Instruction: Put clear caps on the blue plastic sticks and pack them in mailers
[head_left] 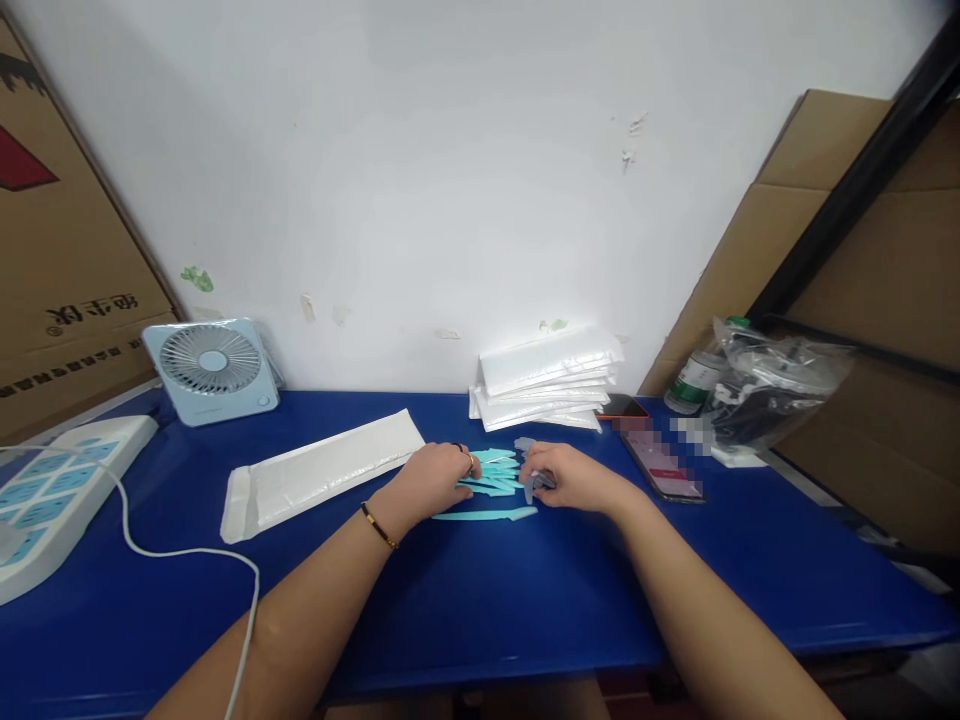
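Mostly Chinese characters (91, 308) plus a ® on the cardboard box (82, 225) at far left, and a green label (685, 385) on the bottle (703, 366), too small to read. Next to that, a clear plastic bag (787, 385) with something dark inside. White mailers (547, 375) stacked by the wall, one more mailer (330, 475) flat at left, contents hidden. Slim teal sticks (491, 480) piled mid-desk. Left hand (431, 485) curled over them, can't tell if gripping; right hand (574, 478) pinching greyish translucent pieces (529, 487) at the pile's right end.
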